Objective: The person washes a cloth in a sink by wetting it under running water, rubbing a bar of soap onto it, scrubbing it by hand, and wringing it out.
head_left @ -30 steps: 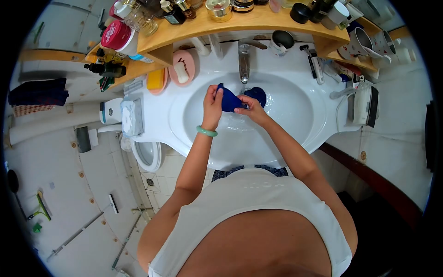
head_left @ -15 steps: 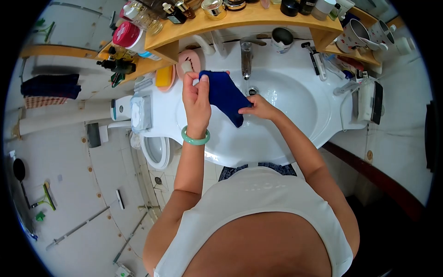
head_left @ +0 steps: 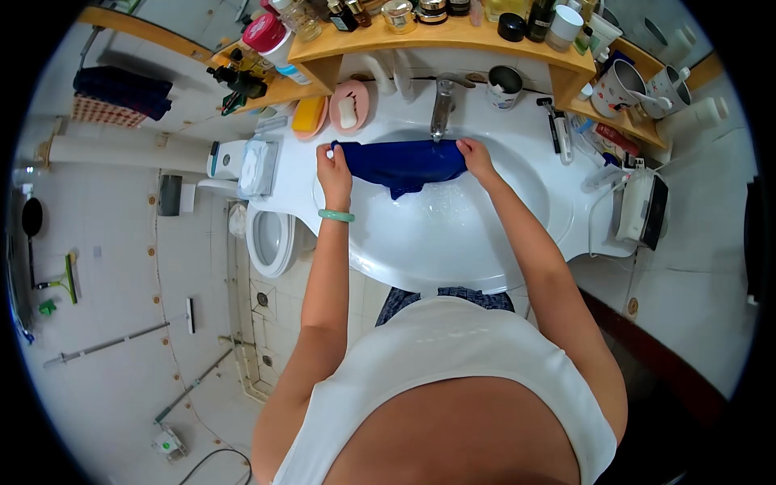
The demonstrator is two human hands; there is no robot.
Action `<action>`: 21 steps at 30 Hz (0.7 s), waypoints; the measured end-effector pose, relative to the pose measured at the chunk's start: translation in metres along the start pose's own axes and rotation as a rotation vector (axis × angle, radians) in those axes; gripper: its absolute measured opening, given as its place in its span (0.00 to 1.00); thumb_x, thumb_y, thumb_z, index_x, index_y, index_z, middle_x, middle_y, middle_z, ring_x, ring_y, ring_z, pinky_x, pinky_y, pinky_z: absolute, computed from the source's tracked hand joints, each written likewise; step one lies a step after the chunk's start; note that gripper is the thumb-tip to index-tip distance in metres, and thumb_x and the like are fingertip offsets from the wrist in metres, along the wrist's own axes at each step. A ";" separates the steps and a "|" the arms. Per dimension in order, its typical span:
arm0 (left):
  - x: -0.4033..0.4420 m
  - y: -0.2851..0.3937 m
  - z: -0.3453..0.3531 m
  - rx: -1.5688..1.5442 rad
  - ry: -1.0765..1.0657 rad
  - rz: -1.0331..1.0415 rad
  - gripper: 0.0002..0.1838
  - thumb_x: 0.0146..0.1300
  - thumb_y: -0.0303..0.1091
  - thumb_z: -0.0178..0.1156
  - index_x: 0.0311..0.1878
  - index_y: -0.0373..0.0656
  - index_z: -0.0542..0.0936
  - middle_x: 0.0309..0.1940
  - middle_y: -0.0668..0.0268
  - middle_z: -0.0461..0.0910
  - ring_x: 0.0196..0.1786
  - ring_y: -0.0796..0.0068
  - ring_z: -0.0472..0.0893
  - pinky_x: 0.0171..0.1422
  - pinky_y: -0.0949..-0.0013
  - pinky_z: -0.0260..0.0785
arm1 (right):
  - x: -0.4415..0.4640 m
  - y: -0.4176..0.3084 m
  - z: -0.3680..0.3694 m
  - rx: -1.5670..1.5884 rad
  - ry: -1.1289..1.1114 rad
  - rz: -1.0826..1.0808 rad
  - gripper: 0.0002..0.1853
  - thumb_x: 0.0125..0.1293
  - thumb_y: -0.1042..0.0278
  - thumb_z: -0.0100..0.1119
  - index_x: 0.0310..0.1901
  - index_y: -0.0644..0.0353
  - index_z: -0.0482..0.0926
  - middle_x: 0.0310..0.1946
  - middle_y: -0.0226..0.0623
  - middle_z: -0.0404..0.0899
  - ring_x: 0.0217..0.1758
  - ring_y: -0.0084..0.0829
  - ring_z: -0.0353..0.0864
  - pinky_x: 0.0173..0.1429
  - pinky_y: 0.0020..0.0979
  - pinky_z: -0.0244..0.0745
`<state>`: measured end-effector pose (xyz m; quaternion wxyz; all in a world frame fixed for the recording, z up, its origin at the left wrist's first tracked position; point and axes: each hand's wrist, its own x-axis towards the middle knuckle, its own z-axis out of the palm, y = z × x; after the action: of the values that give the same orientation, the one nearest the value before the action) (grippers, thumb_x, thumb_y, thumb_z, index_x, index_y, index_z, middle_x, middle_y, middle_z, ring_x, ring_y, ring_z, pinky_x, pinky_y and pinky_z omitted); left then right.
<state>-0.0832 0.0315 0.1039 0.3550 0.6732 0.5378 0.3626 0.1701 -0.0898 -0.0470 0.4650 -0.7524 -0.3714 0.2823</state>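
Observation:
A pair of dark blue underpants (head_left: 404,164) is stretched wide across the far side of the white sink basin (head_left: 428,250), its middle sagging to a small wet-looking point. My left hand (head_left: 334,171), below which a green bangle (head_left: 336,216) circles the wrist, pinches the left end. At the right end my right hand (head_left: 478,159) grips the other corner. The upper edge of the cloth lies just below the spout of the chrome faucet (head_left: 442,111) and hides the drain. Water glistens in the basin beneath it.
Behind the sink runs a wooden shelf (head_left: 444,34) crowded with bottles and jars. Soap dishes hold a yellow bar (head_left: 308,115) and a white bar (head_left: 347,112). A cup (head_left: 503,87) stands right of the faucet, with razors (head_left: 558,129) farther right. A toilet (head_left: 270,242) is at left.
My right hand has moved up and right, and my left hand slightly left. The underpants have gone from hanging folded and slanted to spread out sideways near the faucet. The view has shifted slightly.

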 end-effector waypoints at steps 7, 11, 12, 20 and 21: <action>-0.047 -0.048 -0.001 -0.437 -0.151 -0.278 0.05 0.66 0.31 0.51 0.43 0.42 0.68 0.24 0.73 0.71 0.28 0.86 0.67 0.33 0.79 0.59 | -0.015 -0.052 -0.005 0.061 0.171 0.022 0.16 0.53 0.65 0.63 0.41 0.58 0.71 0.29 0.44 0.80 0.35 0.41 0.79 0.40 0.36 0.71; -0.081 -0.060 0.017 -0.432 -0.295 -0.340 0.13 0.57 0.20 0.47 0.46 0.42 0.67 0.23 0.73 0.71 0.26 0.85 0.66 0.32 0.79 0.59 | -0.049 -0.069 -0.012 -0.106 -0.247 -0.108 0.15 0.52 0.69 0.63 0.40 0.57 0.71 0.33 0.45 0.79 0.38 0.44 0.79 0.42 0.38 0.71; -0.084 -0.074 0.024 -0.353 -0.419 -0.343 0.21 0.53 0.19 0.46 0.52 0.43 0.66 0.25 0.72 0.72 0.28 0.84 0.69 0.34 0.80 0.60 | -0.060 -0.075 -0.009 -0.110 -0.309 -0.223 0.14 0.52 0.72 0.62 0.40 0.57 0.71 0.33 0.46 0.78 0.39 0.45 0.78 0.43 0.39 0.71; -0.085 -0.058 0.058 0.282 -0.546 0.431 0.10 0.53 0.31 0.62 0.35 0.35 0.78 0.35 0.54 0.74 0.39 0.54 0.74 0.46 0.57 0.67 | -0.077 -0.133 -0.010 -0.232 -0.336 -0.417 0.14 0.51 0.80 0.57 0.42 0.61 0.72 0.38 0.44 0.75 0.45 0.45 0.73 0.49 0.39 0.69; -0.080 -0.064 0.059 0.317 -0.465 0.526 0.10 0.54 0.34 0.62 0.26 0.35 0.78 0.33 0.52 0.74 0.38 0.53 0.74 0.45 0.57 0.68 | -0.068 -0.132 -0.014 -0.296 -0.192 -0.483 0.14 0.50 0.80 0.57 0.41 0.62 0.73 0.41 0.45 0.73 0.47 0.45 0.72 0.51 0.39 0.68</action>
<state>-0.0746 -0.0416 0.0115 0.2537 0.8992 0.3010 0.1911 0.1036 -0.1141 0.0842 0.3668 -0.6718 -0.6191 0.1759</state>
